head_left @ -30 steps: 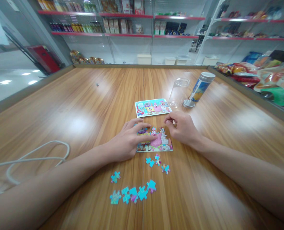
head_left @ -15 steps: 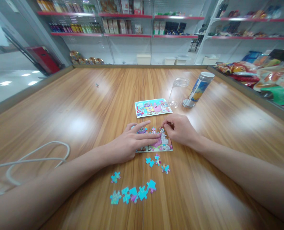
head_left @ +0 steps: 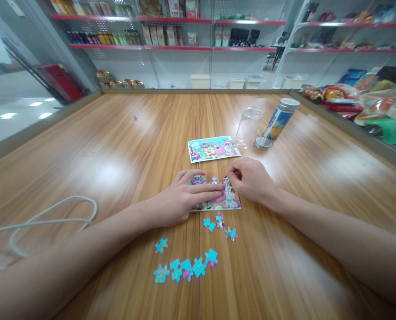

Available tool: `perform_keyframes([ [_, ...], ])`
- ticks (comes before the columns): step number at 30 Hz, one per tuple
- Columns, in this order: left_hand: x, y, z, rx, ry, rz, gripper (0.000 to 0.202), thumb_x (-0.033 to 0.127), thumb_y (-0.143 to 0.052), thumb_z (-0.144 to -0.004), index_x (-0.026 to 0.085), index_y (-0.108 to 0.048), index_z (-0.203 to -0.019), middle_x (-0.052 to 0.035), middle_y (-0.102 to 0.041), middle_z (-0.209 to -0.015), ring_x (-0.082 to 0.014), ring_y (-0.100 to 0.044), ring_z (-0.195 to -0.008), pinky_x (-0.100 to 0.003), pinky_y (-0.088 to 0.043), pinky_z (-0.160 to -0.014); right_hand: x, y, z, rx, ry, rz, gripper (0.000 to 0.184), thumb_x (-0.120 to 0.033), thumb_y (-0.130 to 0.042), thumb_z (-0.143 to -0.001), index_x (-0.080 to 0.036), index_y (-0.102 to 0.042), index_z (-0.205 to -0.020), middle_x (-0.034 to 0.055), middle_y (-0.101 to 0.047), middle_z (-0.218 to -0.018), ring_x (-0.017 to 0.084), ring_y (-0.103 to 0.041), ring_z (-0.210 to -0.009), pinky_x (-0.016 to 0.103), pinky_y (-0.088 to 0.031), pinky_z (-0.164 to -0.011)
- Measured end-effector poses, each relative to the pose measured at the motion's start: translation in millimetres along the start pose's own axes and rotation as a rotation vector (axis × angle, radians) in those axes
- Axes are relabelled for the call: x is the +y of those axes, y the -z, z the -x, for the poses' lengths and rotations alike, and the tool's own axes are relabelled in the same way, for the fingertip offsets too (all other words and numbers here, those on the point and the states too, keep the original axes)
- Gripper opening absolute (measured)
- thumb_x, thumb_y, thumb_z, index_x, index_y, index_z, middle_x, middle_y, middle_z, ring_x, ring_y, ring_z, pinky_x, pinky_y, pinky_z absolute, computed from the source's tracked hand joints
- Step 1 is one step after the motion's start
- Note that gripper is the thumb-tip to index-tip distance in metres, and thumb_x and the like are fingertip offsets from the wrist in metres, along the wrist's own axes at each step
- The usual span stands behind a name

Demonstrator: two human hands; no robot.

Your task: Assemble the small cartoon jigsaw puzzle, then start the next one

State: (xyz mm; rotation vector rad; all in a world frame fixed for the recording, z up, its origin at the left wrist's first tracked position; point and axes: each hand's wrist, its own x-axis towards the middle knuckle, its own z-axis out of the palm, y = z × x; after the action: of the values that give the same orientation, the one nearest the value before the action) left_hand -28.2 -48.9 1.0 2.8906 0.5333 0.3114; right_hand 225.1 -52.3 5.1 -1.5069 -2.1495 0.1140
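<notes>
A partly joined jigsaw puzzle [head_left: 230, 195] with cartoon figures lies flat on the table. Across it rests my left hand [head_left: 181, 198], open, its stretched fingers lying on the joined pieces and covering much of them. My right hand [head_left: 249, 178] is closed in a pinch at the puzzle's upper right corner; whatever its fingertips hold is hidden. Nearer to me lie loose blue jigsaw pieces: one piece [head_left: 209, 224] among a small group just below the puzzle, and a row with another piece [head_left: 199, 267] further down. Beyond my hands is a picture card [head_left: 214, 150] showing the cartoon scene.
Behind the card stand a clear plastic jar [head_left: 249, 126] and a blue canister [head_left: 280, 120], with a round metal lid [head_left: 263, 142] beside them. A white cable [head_left: 54, 222] loops at left. Snack packages [head_left: 385, 106] lie beyond the right edge; stocked shelves [head_left: 178, 48] are behind.
My right hand has shifted very slightly at the puzzle's corner. My left index finger has drawn in a little, while the loose pieces and card look unmoved.
</notes>
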Motion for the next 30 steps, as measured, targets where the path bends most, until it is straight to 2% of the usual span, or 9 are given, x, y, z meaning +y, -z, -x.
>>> perform_keyframes([
  [10,2.1,0.7,-1.2,0.002,0.006,-0.027,0.084,-0.005,-0.048,-0.075,0.036,-0.044,-0.149,0.0066,-0.048,-0.154,-0.0341,-0.033,-0.136,-0.058,-0.030,-0.113,-4.1,-2.2,1.3,-0.017,-0.036,0.014,0.018,-0.019,-0.058,-0.083,-0.019,-0.053,-0.065,0.0055,-0.062,-0.069,0.016,-0.050,-0.064,0.030,-0.033,-0.060],
  [19,1.5,-1.0,-1.9,0.013,-0.083,-0.128,0.066,0.002,-0.047,-0.088,0.027,-0.046,-0.149,0.0020,-0.047,-0.155,-0.0373,-0.027,-0.137,-0.057,-0.028,-0.110,-7.6,-4.2,3.1,0.010,-0.003,0.038,0.023,-0.022,-0.057,-0.085,-0.019,-0.052,-0.063,0.0031,-0.058,-0.065,0.015,-0.049,-0.063,0.029,-0.031,-0.060],
  [25,3.6,0.0,-2.9,0.011,-0.090,-0.147,0.065,0.002,-0.048,-0.089,0.025,-0.046,-0.149,-0.0007,-0.049,-0.154,-0.0359,-0.031,-0.132,-0.055,-0.029,-0.109,-12.2,-2.8,6.8,0.009,0.053,0.114,0.008,-0.022,-0.057,-0.087,-0.017,-0.060,-0.081,0.0076,-0.065,-0.085,0.021,-0.059,-0.083,0.031,-0.041,-0.074],
  [30,5.1,1.5,-4.3,-0.024,-0.076,-0.140,0.064,0.004,-0.047,-0.090,0.023,-0.043,-0.151,0.0007,-0.046,-0.156,-0.0349,-0.033,-0.129,-0.055,-0.029,-0.110,-11.6,-3.5,6.4,-0.014,0.074,0.135,0.009,-0.021,-0.056,-0.088,-0.017,-0.057,-0.080,0.0085,-0.063,-0.085,0.022,-0.059,-0.084,0.032,-0.043,-0.076],
])
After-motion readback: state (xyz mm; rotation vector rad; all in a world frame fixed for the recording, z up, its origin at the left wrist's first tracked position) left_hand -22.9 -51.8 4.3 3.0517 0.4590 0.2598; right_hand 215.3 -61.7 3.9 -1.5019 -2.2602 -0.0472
